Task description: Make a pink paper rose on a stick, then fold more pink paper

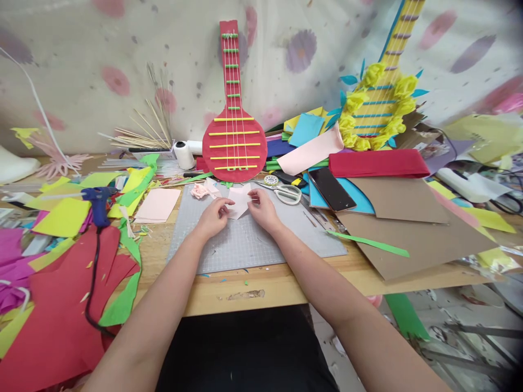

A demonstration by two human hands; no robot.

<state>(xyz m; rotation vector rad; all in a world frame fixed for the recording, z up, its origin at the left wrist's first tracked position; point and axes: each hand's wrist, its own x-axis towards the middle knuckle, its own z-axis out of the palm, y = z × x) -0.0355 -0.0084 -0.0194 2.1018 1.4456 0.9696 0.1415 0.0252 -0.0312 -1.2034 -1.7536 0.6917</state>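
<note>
A wooden tabletop [200,298] carries everything, crowded along its left, right and far edges. Red paper [61,305] spreads over the near left corner, and brown cardboard [408,234] lies towards the near right corner. A grey cutting mat [249,253] lies between them, close to the tabletop's near edge. At the mat's far edge a red lute-shaped instrument [234,130] stands upright, with yellow and green strips across it. Towards the tabletop's far right corner a yellow instrument [373,109] leans, ringed with yellow paper flowers, its top cut off by the view.

Over the mat's far half, the left hand [213,219] and right hand [263,211] are apart, fingers bent, with a small pale pink paper [240,204] between them. Their fingertips are at its left and right sides; how firmly either one grips, I cannot tell. A dark phone [332,188] rests right of the mat; a blue glue gun [98,204] is near the tabletop's left edge. Scissors [288,194] lie at the mat's far right corner, and a pink paper rose [199,190] near its far left corner.
</note>
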